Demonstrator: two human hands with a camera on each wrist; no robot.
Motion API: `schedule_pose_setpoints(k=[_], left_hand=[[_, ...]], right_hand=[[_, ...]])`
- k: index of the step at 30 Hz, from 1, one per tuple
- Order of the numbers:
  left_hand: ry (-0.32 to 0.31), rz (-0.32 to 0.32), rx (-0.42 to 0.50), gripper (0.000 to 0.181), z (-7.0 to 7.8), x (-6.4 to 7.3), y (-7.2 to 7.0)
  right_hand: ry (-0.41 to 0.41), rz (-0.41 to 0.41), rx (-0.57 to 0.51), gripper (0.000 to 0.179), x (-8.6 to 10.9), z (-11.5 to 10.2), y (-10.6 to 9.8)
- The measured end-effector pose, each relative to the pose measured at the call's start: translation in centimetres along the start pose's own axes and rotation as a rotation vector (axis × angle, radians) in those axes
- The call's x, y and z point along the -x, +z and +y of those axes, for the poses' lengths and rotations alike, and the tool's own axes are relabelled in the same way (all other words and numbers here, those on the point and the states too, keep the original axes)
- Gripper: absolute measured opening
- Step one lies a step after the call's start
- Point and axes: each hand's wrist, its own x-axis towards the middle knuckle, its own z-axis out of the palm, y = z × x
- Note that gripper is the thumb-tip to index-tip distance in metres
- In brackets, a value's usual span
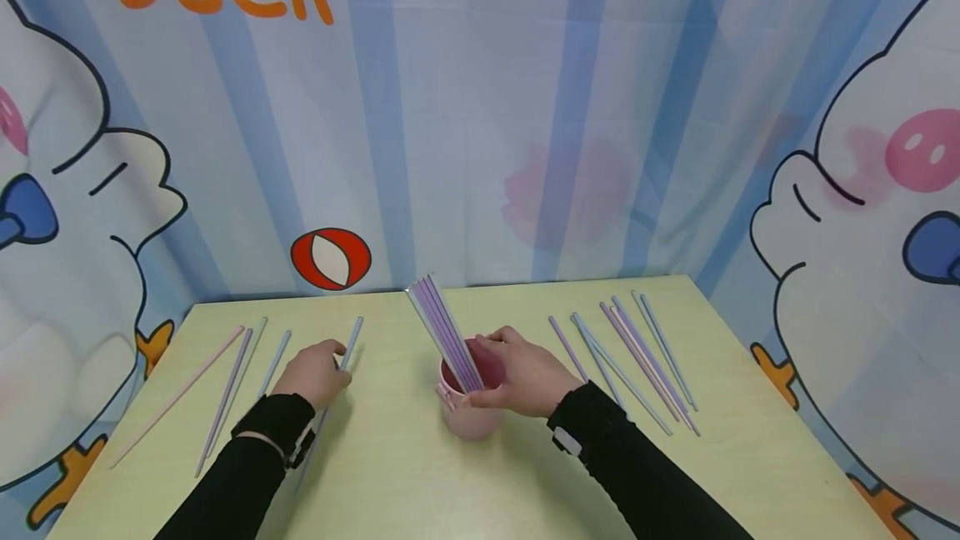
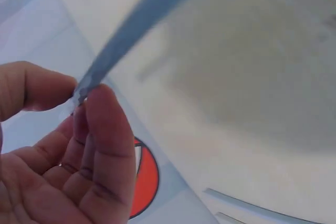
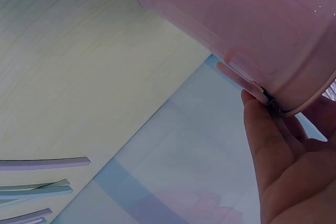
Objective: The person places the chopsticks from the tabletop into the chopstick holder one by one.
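Note:
My left hand [image 1: 311,369] pinches a long blue straw [image 1: 353,333] between thumb and fingertips. In the left wrist view the straw [image 2: 134,27] slants up and away from the pinch. My right hand [image 1: 528,375] holds a pink cup [image 1: 471,423] at its rim, with fingers over the far edge and the thumb at the near side. A bundle of purple and bluish straws [image 1: 447,332] leans to the left inside the cup. Up close in the right wrist view, the cup [image 3: 241,30] looks smooth, with a small raised piece on its side by my fingertips.
On the left of the pale table [image 1: 405,482] lie a pink straw [image 1: 176,398] and several purple, greenish and blue ones. Several more straws [image 1: 652,357] lie spread on the right, partly behind my right forearm. A striped curtain [image 1: 465,107] with cartoon figures hangs along the back and sides.

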Motion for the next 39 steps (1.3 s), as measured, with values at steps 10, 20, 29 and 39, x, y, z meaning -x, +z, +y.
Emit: schedule_pose_setpoints(k=[10,20,29,39], left_hand=[[0.062,0.127,0.188,0.038,2.6,0.6,-3.0],[0.114,0.264,0.436,0.034,5.8,1.1,-4.9],[0.199,0.376,0.580,0.034,8.2,1.6,-6.1],[0.278,0.426,0.746,0.032,10.3,1.9,-6.6]], right_hand=[[0.004,0.000,0.000,0.083,0.0,-0.1,-0.1],[-0.016,0.020,0.005,0.083,0.0,0.3,0.2],[-0.026,0.022,0.008,0.081,-0.1,0.4,0.2],[-0.027,0.020,0.009,0.080,0.0,0.3,0.2]])
